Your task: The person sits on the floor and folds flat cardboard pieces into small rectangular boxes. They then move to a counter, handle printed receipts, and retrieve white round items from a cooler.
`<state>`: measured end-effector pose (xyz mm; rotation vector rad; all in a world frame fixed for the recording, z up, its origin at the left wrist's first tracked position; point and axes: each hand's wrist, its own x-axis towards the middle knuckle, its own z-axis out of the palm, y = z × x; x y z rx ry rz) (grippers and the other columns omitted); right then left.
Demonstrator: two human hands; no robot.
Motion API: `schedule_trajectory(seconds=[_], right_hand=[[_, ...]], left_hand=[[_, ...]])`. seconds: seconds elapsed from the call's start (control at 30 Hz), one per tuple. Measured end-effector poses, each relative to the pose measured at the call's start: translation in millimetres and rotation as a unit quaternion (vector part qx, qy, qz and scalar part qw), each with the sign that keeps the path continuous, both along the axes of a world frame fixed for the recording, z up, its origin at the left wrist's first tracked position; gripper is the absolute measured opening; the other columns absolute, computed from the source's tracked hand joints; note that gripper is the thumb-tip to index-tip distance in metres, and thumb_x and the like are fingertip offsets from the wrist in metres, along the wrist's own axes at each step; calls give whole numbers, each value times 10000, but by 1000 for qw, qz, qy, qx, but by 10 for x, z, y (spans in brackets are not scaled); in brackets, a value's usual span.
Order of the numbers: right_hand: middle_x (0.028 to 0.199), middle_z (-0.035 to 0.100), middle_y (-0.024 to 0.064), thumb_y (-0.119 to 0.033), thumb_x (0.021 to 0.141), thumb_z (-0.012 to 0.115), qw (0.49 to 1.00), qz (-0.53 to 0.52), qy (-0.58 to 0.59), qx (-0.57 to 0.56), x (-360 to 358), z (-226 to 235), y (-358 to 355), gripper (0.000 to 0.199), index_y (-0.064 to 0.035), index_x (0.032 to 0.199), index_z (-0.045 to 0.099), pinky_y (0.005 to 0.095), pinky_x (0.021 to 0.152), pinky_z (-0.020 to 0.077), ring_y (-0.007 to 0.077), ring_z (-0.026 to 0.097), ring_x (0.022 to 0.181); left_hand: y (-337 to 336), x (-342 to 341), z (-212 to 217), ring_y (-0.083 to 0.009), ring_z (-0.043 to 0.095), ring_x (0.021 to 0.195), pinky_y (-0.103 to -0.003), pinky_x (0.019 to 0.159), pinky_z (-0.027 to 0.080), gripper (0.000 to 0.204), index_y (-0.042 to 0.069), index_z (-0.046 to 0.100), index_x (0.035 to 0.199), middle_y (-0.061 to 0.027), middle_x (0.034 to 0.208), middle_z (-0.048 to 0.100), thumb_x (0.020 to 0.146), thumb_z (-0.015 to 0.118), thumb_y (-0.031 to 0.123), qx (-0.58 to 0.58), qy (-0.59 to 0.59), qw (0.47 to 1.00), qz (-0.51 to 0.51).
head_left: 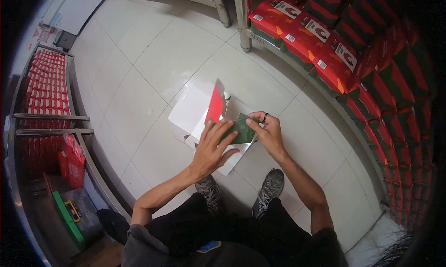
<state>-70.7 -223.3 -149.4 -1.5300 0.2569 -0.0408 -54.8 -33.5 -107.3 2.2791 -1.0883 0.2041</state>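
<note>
In front of my feet is a partly unfolded cardboard carton, its white inner side (pixel 190 110) turned up. A red panel (pixel 215 105) of it stands up. A dark green panel (pixel 242 129) is held nearer to me. My right hand (pixel 269 133), with a dark ring on one finger, pinches the right edge of the green panel between thumb and fingers. My left hand (pixel 213 148) lies with fingers stretched and apart against the left part of the green panel. The fold beneath my left fingers is hidden.
Red and dark green packages (pixel 320 39) are stacked on a metal rack along the right. On the left, a shelf (pixel 46 116) holds rows of red and white boxes, a red bag (pixel 72 162) and a green-edged case (pixel 68 216). My shoes (pixel 270 188) stand on pale tiles.
</note>
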Motion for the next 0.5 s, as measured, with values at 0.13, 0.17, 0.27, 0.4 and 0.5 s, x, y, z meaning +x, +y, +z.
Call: schedule_trajectory(seconds=[0.13,0.17,0.27,0.4,0.5], right_hand=[[856,654,101,-130,826,625,1000,9,6,0,-2,11,9,205,49,926,620,273,754,464,126,588,816],[858,654,101,-130,827,623,1000,6,2,-13,4,-14,13,206,50,929,619,270,755,465,125,588,820],[857,653,105,-133,826,623,1000,-7,-4,-15,-4,-52,55,209,50,925,617,275,760,467,131,594,824],[859,655,111,-135,824,624,1000,-28,3,2,-28,3,71,211,53,919,615,285,760,470,144,604,815],[849,657,107,-132,822,625,1000,-20,5,-6,-46,-41,31,205,45,926,615,287,744,473,149,608,802]], left_hand=[[96,52,-208,-253,447,1227,-497,1038,300,471,54,574,1094,-69,1218,552,673,757,158,47,-62,996,-34],[79,64,-228,-241,446,1231,-475,1022,323,432,48,581,1074,-67,1222,553,687,746,148,39,-60,997,-42],[61,39,-239,-251,478,1186,-456,1003,343,420,64,589,1062,-56,1178,571,685,750,157,23,-66,997,-28],[199,52,-372,-278,483,1146,-456,975,363,470,93,589,1076,-64,1175,558,655,773,194,-18,-173,984,-37],[184,53,-337,-309,457,1161,-482,963,374,571,98,572,1110,-93,1231,526,604,803,225,42,-76,996,10]])
